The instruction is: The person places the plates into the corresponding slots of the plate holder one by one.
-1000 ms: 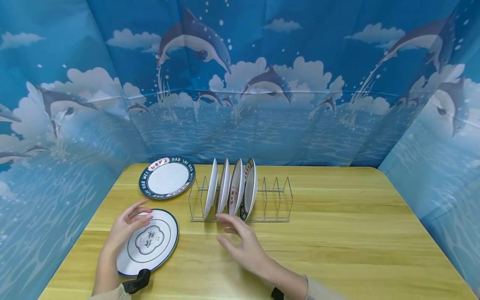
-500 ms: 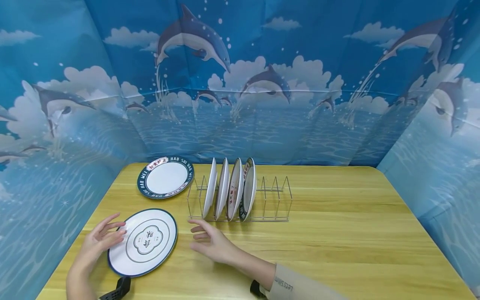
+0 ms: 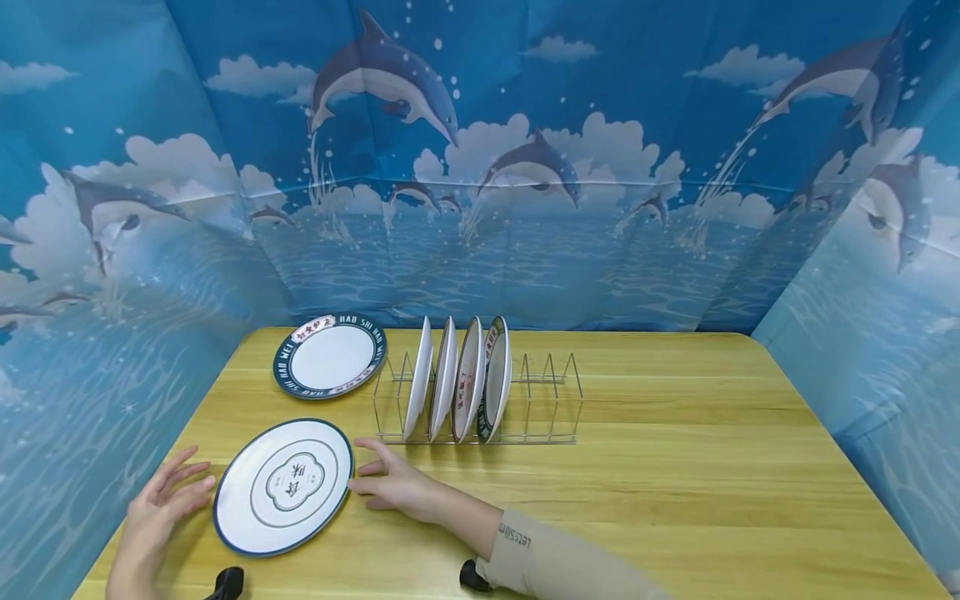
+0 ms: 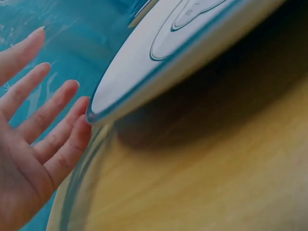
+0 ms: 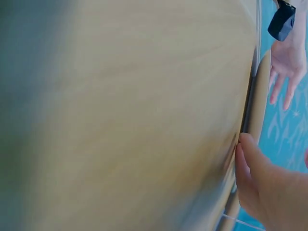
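A white plate with a blue rim and a grey emblem with characters in its centre lies face up at the left front of the table. My left hand is just off its left edge, fingers spread and slightly bent. In the left wrist view the little-finger side of that hand comes right up to the plate's rim. On the opposite side, my right hand has its fingertips at the plate's right edge, the fingers loosely bent. In the right wrist view, thumb and fingertips meet the rim's side.
Right of the plate, a wire rack holds several upright plates in its left part; its right slots show bare wires. Behind lies another plate with a dark green lettered rim. A dolphin-printed curtain encloses the wooden table.
My left hand has moved left, from over the plate to beyond its left edge. My right hand has moved left from in front of the rack to the plate's right edge.
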The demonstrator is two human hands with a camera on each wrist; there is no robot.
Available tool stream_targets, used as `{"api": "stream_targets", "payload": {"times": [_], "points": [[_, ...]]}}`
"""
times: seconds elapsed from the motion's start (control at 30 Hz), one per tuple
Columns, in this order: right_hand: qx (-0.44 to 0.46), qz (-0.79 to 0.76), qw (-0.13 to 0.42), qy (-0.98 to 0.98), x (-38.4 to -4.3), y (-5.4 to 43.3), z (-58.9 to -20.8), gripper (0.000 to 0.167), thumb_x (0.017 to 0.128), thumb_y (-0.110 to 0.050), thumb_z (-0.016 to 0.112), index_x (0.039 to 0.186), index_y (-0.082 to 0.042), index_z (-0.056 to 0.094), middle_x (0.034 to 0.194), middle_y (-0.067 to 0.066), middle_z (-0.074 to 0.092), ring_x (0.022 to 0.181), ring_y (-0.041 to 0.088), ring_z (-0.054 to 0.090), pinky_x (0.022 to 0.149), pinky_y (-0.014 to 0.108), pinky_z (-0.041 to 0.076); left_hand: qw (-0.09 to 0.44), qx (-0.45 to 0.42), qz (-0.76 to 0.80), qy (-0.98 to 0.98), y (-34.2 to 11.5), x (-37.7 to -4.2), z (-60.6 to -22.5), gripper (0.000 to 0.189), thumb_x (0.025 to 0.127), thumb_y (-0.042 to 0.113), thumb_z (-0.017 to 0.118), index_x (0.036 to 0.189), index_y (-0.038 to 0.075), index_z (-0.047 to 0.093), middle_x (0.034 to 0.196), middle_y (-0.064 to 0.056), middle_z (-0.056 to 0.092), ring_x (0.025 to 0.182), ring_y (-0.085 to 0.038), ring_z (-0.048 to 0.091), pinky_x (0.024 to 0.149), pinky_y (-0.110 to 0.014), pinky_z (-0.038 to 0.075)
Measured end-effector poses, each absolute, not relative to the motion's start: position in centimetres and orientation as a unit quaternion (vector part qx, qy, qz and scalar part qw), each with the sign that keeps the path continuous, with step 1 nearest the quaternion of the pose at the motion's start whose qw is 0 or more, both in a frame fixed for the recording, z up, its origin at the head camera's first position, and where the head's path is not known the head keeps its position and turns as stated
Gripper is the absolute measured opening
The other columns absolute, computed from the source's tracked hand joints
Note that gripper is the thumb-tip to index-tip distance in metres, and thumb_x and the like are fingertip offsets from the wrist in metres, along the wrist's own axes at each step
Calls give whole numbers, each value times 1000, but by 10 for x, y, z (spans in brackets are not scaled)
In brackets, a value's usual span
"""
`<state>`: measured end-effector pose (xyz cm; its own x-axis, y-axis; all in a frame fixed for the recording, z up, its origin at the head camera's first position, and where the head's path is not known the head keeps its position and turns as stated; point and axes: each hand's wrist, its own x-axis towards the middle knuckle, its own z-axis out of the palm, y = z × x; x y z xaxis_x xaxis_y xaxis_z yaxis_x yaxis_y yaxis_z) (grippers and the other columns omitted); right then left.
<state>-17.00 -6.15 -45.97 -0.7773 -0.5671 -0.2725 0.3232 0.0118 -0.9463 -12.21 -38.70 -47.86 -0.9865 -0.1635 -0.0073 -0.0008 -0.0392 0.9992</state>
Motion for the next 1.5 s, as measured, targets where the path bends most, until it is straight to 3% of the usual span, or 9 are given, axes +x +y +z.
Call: {"api": "stream_targets", "payload": {"times": [0.2, 0.47, 0.7, 0.83, 0.97, 1.13, 1.23, 1.4, 1.5], "points": [[-78, -720, 364, 585, -173, -70, -463, 62, 87, -6, 59, 141, -20, 32, 124, 21, 42, 98, 29, 56, 85, 47, 49, -16, 75, -700, -710, -393, -122, -483, 65, 90, 5, 57, 145, 19, 25, 105, 22, 57, 89, 2, 60, 73, -21, 53], [-95, -727, 407, 544, -176, -76, -470, 63, 89, -6, 55, 143, -21, 27, 131, 17, 38, 100, 29, 54, 88, 50, 46, -98, 102, -660, -738, -391, -124, -481, 68, 90, 11, 58, 146, 27, 22, 98, 30, 53, 87, -1, 60, 73, -29, 55], [-96, -724, 422, 537, -177, -75, -473, 66, 88, 2, 54, 144, -19, 26, 142, 19, 21, 103, 30, 53, 88, 50, 46, -132, 104, -644, -747, -388, -121, -483, 54, 85, 9, 63, 123, 45, 51, 100, 29, 52, 85, -11, 62, 73, -32, 55], [-90, -727, 416, 539, -177, -73, -474, 69, 86, 9, 53, 144, -18, 27, 146, 20, 11, 98, 27, 56, 87, 47, 48, -160, 64, -656, -735, -390, -122, -483, 50, 86, 6, 60, 114, 48, 55, 103, 34, 49, 86, -9, 60, 73, -30, 55], [-98, -731, 389, 552, -176, -74, -475, 71, 84, 12, 54, 143, -18, 28, 147, 21, 7, 89, 26, 60, 84, 43, 51, -167, 27, -674, -719, -389, -121, -485, 51, 87, 4, 58, 118, 44, 54, 108, 38, 45, 87, -7, 59, 73, -29, 55], [-146, -740, 322, 571, -174, -76, -470, 67, 86, 8, 55, 142, -17, 28, 121, 22, 48, 87, 23, 63, 84, 40, 51, -168, -35, -706, -687, -384, -122, -483, 55, 89, -1, 53, 126, 39, 51, 114, 34, 46, 88, -9, 61, 75, -28, 54], [-186, -751, 280, 569, -173, -76, -462, 64, 88, 5, 53, 142, -18, 27, 110, 17, 55, 91, 23, 62, 84, 39, 51, -149, -61, -719, -676, -378, -125, -479, 59, 89, -6, 50, 133, 34, 47, 117, 30, 46, 85, -10, 62, 73, -28, 55], [-215, -766, 229, 561, -170, -75, -448, 60, 92, -2, 49, 142, -25, 26, 141, 13, 28, 101, 26, 59, 84, 34, 51, -93, -82, -736, -665, -367, -128, -468, 62, 87, -12, 49, 134, 28, 47, 120, 21, 47, 77, -8, 62, 67, -24, 55], [-226, -784, 204, 541, -170, -71, -438, 59, 93, -3, 48, 143, -24, 25, 149, 9, 11, 104, 29, 57, 87, 33, 50, -68, -104, -747, -653, -359, -131, -460, 62, 86, -16, 46, 135, 23, 46, 125, 20, 45, 81, -6, 61, 67, -22, 54]]}}
